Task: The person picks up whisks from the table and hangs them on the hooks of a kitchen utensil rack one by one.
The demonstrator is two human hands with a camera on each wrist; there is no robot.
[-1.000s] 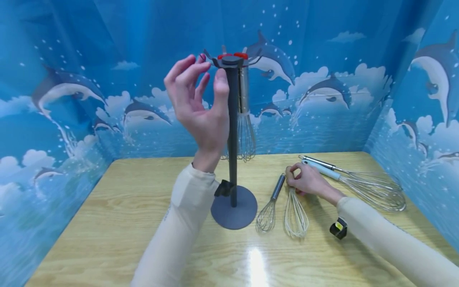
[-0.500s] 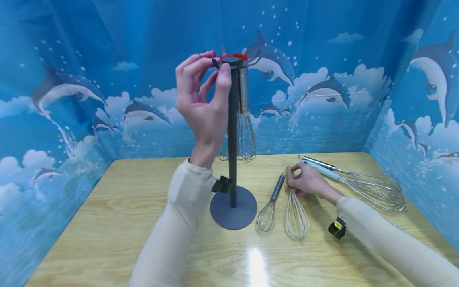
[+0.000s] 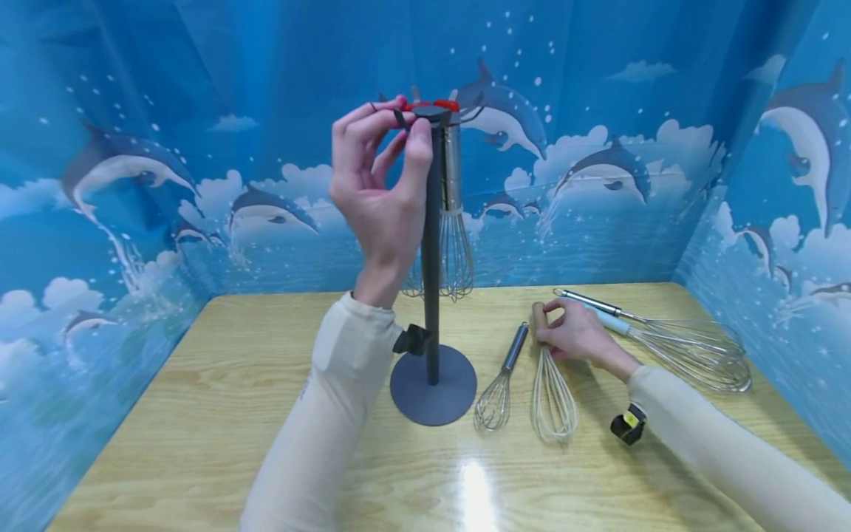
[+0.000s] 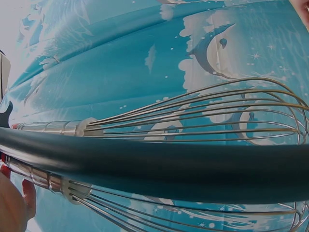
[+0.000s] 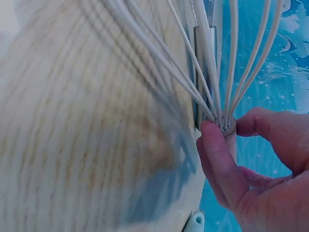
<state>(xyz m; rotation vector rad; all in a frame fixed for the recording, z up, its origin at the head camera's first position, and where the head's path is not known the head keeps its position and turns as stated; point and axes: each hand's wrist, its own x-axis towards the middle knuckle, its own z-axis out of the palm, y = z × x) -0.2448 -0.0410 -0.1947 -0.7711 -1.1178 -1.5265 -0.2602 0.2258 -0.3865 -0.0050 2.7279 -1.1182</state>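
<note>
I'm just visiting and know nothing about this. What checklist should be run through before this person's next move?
1. Right hand has hold of the wooden-handled whisk: ok, pinched between thumb and fingers.
2. Left hand is on the stand: ok, thumb and fingers grip its top.
3. That grip is firm: cannot tell.
4. Stand is upright, base flat on the table: ok.
5. A bare hook is available: ok, one on the right.
6. Small whisk lies apart from the pinched one: ok.
</note>
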